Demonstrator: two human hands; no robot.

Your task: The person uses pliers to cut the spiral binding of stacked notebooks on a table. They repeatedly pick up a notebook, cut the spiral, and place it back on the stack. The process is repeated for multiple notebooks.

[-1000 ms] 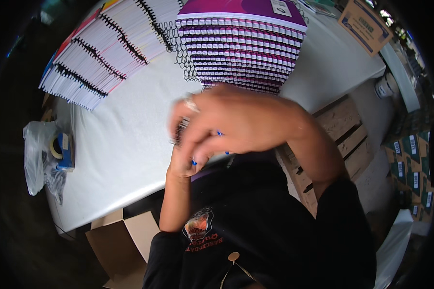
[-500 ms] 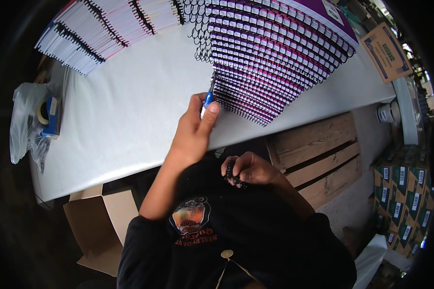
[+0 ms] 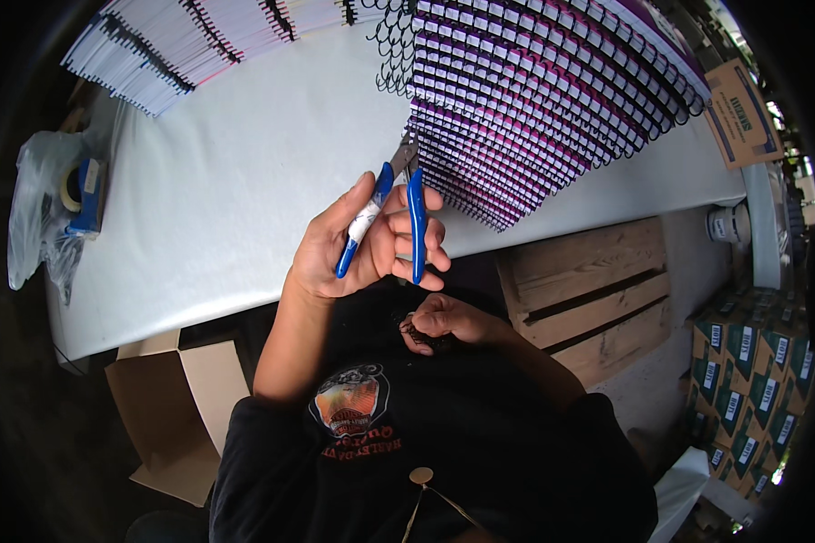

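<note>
My left hand (image 3: pixel 321 258) is turned palm up, its fingers wrapped loosely round blue-handled flush cutters (image 3: pixel 417 226). One handle has white tape on it, and the two handles are spread apart. The cutters' jaws point at the left edge of a fanned stack of purple spiral-bound books (image 3: pixel 534 100); whether they touch a coil I cannot tell. Long black coil ends (image 3: pixel 394 54) stick out from the stack's left side. Close to my chest, my right hand (image 3: pixel 460 319) is closed round a bunch of black coil offcuts (image 3: pixel 436 342), partly hidden by the fingers.
On the white-covered table (image 3: pixel 208 199), piles of bound books (image 3: pixel 140 54) stand at the far left. A tape dispenser (image 3: pixel 88 195) lies by a plastic bag (image 3: pixel 36 208). An open carton (image 3: pixel 208 389) is below left, a wooden pallet (image 3: pixel 589 262) and stacked boxes (image 3: pixel 743 389) right.
My left hand has rolled palm up and the cutters' handles have spread apart. My right hand stays near my chest with the coil pieces. The whole view has shifted slightly.
</note>
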